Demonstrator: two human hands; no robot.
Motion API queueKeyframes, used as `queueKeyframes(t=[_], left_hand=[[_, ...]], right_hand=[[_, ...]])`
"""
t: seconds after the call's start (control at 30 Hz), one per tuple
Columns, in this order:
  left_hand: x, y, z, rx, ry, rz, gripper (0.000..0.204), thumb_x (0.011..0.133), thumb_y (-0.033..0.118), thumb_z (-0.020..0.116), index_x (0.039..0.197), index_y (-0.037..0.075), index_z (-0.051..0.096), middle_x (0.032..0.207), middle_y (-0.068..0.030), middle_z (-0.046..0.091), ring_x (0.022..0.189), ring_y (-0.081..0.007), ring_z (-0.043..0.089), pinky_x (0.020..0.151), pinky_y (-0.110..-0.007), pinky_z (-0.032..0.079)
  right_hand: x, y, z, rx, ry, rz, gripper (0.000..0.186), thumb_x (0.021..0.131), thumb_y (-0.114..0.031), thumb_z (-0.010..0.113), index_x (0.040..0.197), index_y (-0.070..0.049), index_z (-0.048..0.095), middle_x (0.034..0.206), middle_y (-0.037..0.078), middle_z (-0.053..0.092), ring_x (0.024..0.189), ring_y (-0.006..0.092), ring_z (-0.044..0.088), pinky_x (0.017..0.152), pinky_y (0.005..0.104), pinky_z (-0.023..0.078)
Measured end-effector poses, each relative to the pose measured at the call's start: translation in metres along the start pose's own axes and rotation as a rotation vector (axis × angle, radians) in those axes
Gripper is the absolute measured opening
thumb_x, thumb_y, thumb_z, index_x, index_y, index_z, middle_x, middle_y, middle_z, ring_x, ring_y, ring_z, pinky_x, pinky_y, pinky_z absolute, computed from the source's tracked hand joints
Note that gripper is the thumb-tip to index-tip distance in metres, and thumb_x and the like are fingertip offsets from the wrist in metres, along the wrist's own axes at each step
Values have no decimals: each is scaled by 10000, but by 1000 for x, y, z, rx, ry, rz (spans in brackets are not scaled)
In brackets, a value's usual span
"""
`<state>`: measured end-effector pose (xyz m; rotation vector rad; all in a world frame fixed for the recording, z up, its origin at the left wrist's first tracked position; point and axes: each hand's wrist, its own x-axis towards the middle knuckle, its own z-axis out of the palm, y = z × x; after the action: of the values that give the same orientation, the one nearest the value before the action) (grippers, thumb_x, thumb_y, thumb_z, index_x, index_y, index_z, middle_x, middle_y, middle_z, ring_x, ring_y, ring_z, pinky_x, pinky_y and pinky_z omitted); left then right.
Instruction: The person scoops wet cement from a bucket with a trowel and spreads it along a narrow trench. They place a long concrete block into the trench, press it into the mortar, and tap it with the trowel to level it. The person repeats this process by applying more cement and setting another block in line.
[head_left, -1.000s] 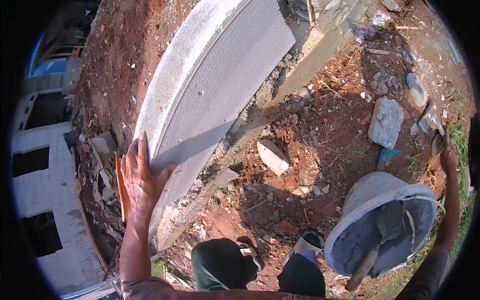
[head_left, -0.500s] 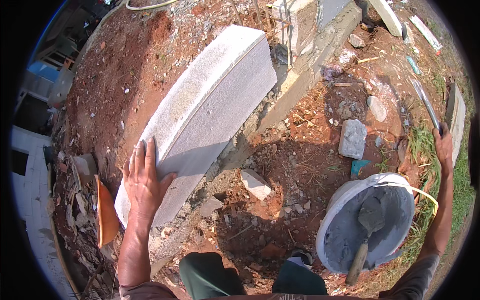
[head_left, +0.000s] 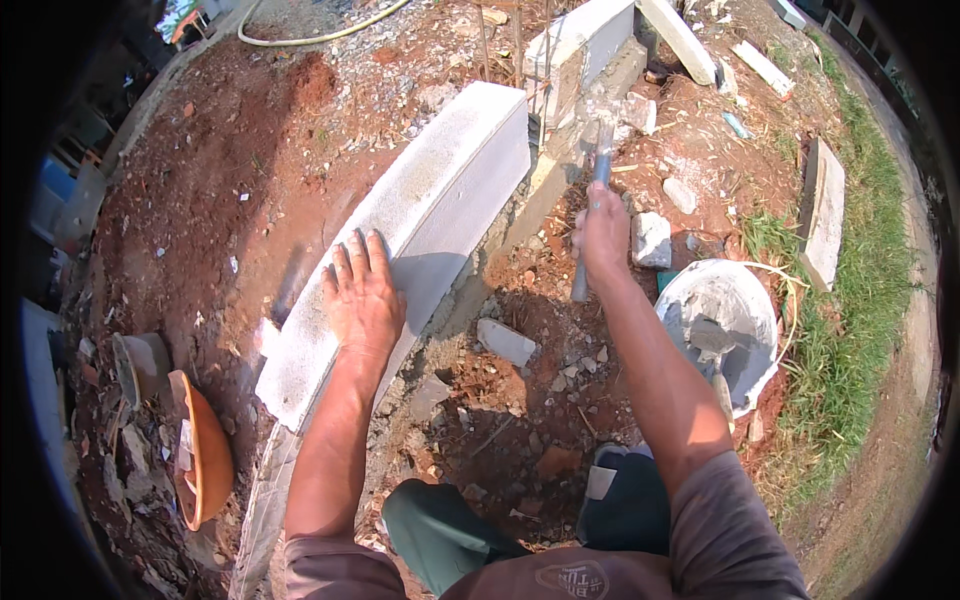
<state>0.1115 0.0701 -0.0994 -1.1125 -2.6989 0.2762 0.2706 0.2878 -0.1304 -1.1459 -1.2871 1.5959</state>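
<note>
A long pale concrete block (head_left: 430, 205) lies slanting along the low mortar-topped footing. My left hand (head_left: 365, 300) rests flat on its top face near the close end, fingers stretched out. Right of the block, my right hand (head_left: 605, 235) is closed around the grip of a hammer (head_left: 602, 155). The hammer points up and away from me, and its head is smeared by motion near the block's far end. Below my right forearm stands a white bucket (head_left: 765, 375) of grey mortar, with a trowel (head_left: 712, 340) lying in it.
An orange bowl (head_left: 210, 455) leans on rubble at the left. Another block (head_left: 595, 45) stands on the footing beyond thin rebar. Broken pieces (head_left: 507, 342) and a grey chunk (head_left: 652, 240) lie on red soil. A slab (head_left: 822, 215) rests by the grass.
My right hand has swung the hammer from the far right over to beside the block's far end. My left hand has shifted a little farther up the block. The view has turned right.
</note>
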Motion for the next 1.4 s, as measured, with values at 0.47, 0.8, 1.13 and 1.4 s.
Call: queueKeyframes(t=[0.47, 0.8, 1.13, 1.4], left_hand=[[-6, -21, 27, 29, 38, -17, 834, 765, 243, 679, 1437, 79, 213, 1479, -152, 263, 1360, -342, 260, 1097, -442, 256], [-5, -14, 19, -9, 51, 10, 558, 891, 118, 433, 1418, 41, 266, 1453, -191, 299, 1327, -376, 314, 1075, -473, 262], [-6, -12, 23, 7, 110, 22, 556, 880, 109, 474, 1399, 26, 292, 1428, -210, 330, 1302, -396, 346, 1055, -485, 298], [-7, -3, 10, 28, 58, 42, 589, 860, 100, 498, 1402, 27, 278, 1430, -210, 324, 1307, -387, 343, 1053, -474, 310]], right_hand=[[-157, 167, 98, 134, -79, 356, 416, 959, -452, 414, 919, -43, 479, 616, 48, 439, 569, 162, 507, 534, 344, 421], [-120, 171, 89, 70, -200, 370, 367, 937, -457, 466, 923, -91, 464, 547, -14, 415, 384, 95, 391, 331, 269, 321], [-44, -37, 42, -763, -118, -553, 483, 930, -373, 399, 1292, -57, 450, 885, 230, 635, 850, 408, 617, 784, 472, 453], [33, -83, 42, -1271, -306, -774, 411, 959, -366, 384, 1230, -77, 492, 961, 253, 627, 962, 422, 584, 851, 496, 437]])
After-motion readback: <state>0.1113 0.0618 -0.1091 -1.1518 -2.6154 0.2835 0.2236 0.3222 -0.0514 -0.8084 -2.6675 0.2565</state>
